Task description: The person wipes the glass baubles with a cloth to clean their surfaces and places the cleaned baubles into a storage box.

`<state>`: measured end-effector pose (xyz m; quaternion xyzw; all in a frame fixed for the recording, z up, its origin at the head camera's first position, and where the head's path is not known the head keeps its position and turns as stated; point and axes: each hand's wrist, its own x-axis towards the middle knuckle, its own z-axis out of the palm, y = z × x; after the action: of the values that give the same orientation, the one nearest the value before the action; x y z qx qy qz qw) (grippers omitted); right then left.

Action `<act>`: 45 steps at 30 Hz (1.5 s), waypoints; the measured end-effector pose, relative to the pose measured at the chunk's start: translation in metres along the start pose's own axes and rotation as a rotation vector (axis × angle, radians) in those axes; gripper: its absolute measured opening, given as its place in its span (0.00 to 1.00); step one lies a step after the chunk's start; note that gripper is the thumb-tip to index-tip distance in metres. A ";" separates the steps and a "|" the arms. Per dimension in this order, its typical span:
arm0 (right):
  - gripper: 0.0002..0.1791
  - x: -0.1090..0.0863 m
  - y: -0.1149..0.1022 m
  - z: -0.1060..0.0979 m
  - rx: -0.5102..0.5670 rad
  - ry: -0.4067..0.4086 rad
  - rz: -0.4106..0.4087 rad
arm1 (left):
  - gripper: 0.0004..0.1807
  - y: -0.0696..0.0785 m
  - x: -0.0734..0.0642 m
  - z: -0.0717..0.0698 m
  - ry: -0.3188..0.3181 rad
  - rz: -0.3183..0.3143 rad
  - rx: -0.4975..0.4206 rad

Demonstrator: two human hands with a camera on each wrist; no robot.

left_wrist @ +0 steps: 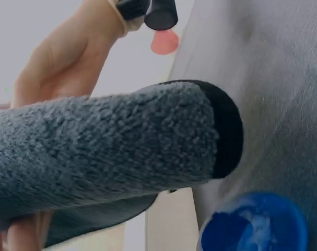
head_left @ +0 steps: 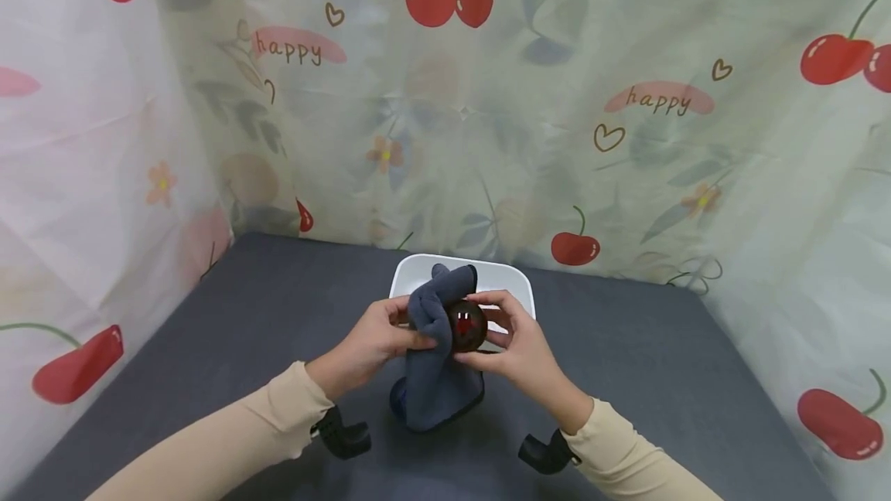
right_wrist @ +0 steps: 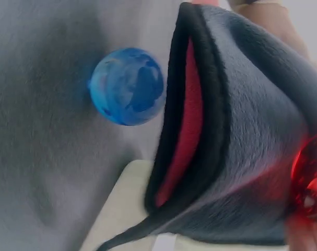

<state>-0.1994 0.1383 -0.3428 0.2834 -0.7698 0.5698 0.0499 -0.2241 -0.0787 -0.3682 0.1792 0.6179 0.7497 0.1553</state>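
Observation:
My left hand (head_left: 365, 342) grips a grey fleecy cloth (head_left: 438, 389) with black edging, thumb in front and fingers behind. The cloth hangs in folds over the table, and a red strip shows inside its edge in the right wrist view. In my right hand (head_left: 522, 342) is a dark red, shiny see-through ball (head_left: 468, 326), held between thumb and fingers against the cloth. A clear blue ball (right_wrist: 128, 86) lies on the table, partly behind the cloth in the head view. Most of the left fingers are hidden by the cloth.
Just beyond the hands stands a white tray (head_left: 511, 278), partly covered by the cloth and hands. The table (head_left: 299, 284) has a dark grey cover. Cherry-printed curtains (head_left: 473, 114) close off the back and sides. Each wrist wears a black camera mount (head_left: 343, 435).

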 end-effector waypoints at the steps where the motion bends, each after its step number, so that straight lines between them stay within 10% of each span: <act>1: 0.37 0.000 -0.004 0.001 -0.052 0.004 -0.032 | 0.29 0.000 0.000 0.001 -0.007 -0.005 0.013; 6: 0.36 0.000 -0.017 0.005 -0.278 0.029 -0.145 | 0.28 -0.003 0.000 0.003 0.019 0.012 0.056; 15: 0.36 0.001 0.009 -0.003 0.046 0.045 0.014 | 0.26 -0.002 0.000 0.001 -0.001 0.023 -0.096; 23: 0.37 0.003 0.017 -0.003 -0.386 0.048 -0.131 | 0.27 -0.006 0.001 0.005 0.047 0.025 0.032; 31: 0.37 0.000 0.017 -0.005 0.091 -0.035 0.069 | 0.25 -0.006 -0.002 0.001 0.039 0.033 0.020; 39: 0.38 0.000 -0.001 0.000 -0.314 -0.015 -0.158 | 0.23 -0.001 -0.004 -0.002 0.043 0.062 0.062; 45: 0.37 0.000 0.000 -0.003 0.051 -0.026 -0.030 | 0.17 0.003 -0.006 -0.003 0.042 0.021 -0.030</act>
<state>-0.2004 0.1413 -0.3415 0.3036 -0.7511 0.5848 0.0413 -0.2205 -0.0847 -0.3665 0.1676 0.6079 0.7639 0.1373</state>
